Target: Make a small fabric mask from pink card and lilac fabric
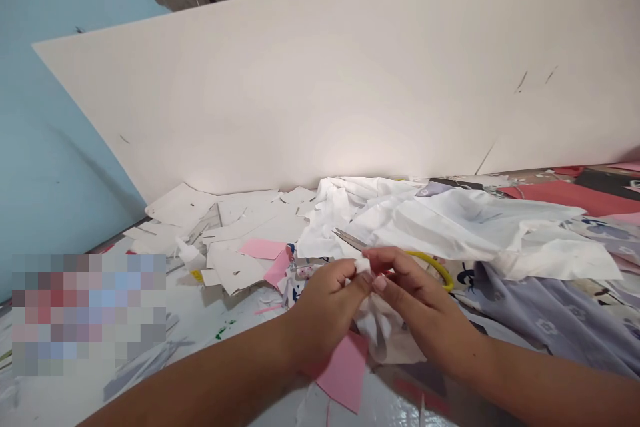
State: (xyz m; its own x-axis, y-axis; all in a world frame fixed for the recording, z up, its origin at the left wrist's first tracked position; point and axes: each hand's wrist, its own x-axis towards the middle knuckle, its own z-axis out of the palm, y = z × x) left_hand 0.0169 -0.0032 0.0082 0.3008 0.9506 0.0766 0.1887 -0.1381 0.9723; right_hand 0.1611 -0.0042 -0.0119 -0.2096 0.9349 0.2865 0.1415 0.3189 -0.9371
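A small piece of white cloth [381,323] hangs from my two hands, its upper edge bunched between the fingertips. My left hand [330,303] pinches it between thumb and fingers. Close against it, my right hand [425,310] pinches the same cloth, with a bit of red showing near the fingertips. Scissors with a yellow handle [440,269] are right behind my right hand, blades pointing up and left; whether that hand touches them I cannot tell. Below my left hand is a pink sheet piece [345,370]. A larger white cloth [450,213] lies crumpled behind.
A large white board [320,93] stands across the back. White card scraps [235,267] and a white bottle with a yellow tip [193,257] lie left. Purple flowered fabric [545,313] and a red sheet [575,199] lie right. A blurred patch covers the left side.
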